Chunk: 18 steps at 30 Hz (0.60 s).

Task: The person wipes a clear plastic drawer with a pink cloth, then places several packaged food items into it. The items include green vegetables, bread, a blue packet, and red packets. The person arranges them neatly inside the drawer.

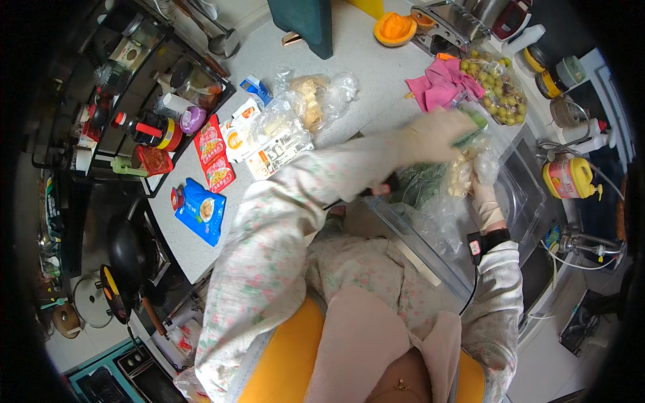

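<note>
My left hand (443, 134), in a pale glove, reaches across to the right over a clear plastic bin (440, 258). Motion smears its fingers, close to something green (476, 121) in plastic. Below it, my right hand (486, 201), gloved as well, grips a clear plastic bag with pale yellowish food (461, 176) inside; I cannot make out its kind. Its fingertips are partly hidden by the bag. In the bin, a clear bag of dark green leafy vegetables (418, 183) lies to the left of my right hand.
A pink cloth (440, 82) and a bag of green round fruit (496, 91) lie beyond the bin. Food packets, including a blue pouch (200, 211), cover the left counter. A cut orange pumpkin (395, 29) sits at the back. A yellow pump bottle (570, 178) stands right, near the faucet (584, 243).
</note>
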Motion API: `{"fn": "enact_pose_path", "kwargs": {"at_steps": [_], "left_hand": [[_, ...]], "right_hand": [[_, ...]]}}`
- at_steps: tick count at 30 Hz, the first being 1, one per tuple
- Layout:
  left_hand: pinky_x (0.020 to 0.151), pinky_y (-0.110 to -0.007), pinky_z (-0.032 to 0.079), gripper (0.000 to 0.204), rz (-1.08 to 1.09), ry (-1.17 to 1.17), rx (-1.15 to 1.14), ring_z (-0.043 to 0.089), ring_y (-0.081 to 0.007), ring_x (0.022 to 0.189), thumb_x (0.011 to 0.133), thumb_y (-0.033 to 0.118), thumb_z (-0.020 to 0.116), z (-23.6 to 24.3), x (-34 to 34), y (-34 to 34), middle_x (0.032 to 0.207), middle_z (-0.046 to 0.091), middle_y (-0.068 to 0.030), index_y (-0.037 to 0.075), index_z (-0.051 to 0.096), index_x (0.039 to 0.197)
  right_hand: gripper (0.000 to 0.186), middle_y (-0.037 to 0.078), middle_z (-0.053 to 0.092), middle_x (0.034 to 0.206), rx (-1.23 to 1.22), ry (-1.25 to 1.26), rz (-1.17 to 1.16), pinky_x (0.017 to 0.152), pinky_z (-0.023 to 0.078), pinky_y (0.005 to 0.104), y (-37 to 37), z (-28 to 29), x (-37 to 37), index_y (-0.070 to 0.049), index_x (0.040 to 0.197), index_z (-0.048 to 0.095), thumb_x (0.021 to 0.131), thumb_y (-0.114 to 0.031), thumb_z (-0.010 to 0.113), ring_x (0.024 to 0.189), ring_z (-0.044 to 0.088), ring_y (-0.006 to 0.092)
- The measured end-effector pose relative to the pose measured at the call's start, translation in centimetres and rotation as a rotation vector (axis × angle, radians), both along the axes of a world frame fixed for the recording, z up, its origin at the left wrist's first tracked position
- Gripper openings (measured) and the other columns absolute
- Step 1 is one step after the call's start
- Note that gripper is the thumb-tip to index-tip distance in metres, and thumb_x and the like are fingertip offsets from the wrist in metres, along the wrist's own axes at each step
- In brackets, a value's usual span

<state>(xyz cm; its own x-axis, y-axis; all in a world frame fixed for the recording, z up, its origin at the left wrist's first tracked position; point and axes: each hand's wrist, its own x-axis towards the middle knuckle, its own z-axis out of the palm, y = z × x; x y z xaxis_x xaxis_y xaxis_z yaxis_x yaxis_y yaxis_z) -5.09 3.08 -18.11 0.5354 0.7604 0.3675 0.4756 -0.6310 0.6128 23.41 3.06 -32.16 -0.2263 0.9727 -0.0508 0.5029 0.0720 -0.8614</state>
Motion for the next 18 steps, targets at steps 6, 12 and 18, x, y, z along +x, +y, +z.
{"fn": "enact_pose_path", "kwargs": {"at_steps": [6, 12, 18], "left_hand": [[0.097, -0.043, 0.045, 0.075, 0.717, 0.656, -0.186, 0.058, -0.0366, 0.112, 0.067, 0.041, 0.076, -0.1, -14.7, 1.5, 0.119, 0.062, -0.0215, 0.003, 0.053, 0.127], [0.095, -0.043, 0.045, 0.051, 0.917, 0.868, -0.269, 0.061, -0.0374, 0.108, 0.073, 0.036, 0.073, -5.0, -19.8, 2.9, 0.117, 0.063, -0.0206, 0.005, 0.062, 0.113], [0.071, -0.041, 0.050, 0.014, 1.083, 0.059, -0.128, 0.065, -0.0306, 0.074, 0.080, 0.019, 0.060, -3.4, -22.2, 3.1, 0.076, 0.066, -0.0172, 0.005, 0.060, 0.083]], "right_hand": [[0.046, -0.001, 0.060, 0.104, -0.567, 0.139, -0.380, 0.071, 0.048, 0.0302, -0.2, 3.2, 3.8, -0.011, 0.126, 0.054, 0.086, -0.027, 0.067, 0.091, 0.057, 0.0128], [0.064, 0.001, 0.057, 0.104, -0.428, 0.214, -0.657, 0.076, 0.048, 0.0356, -1.8, 5.0, 6.5, -0.014, 0.143, 0.036, 0.085, -0.020, 0.062, 0.093, 0.055, 0.0159], [0.056, 0.003, 0.060, 0.116, -0.168, 0.415, -0.650, 0.083, 0.045, 0.0282, -4.9, 10.2, 6.4, -0.011, 0.142, 0.041, 0.091, -0.023, 0.061, 0.098, 0.057, 0.0131]]}}
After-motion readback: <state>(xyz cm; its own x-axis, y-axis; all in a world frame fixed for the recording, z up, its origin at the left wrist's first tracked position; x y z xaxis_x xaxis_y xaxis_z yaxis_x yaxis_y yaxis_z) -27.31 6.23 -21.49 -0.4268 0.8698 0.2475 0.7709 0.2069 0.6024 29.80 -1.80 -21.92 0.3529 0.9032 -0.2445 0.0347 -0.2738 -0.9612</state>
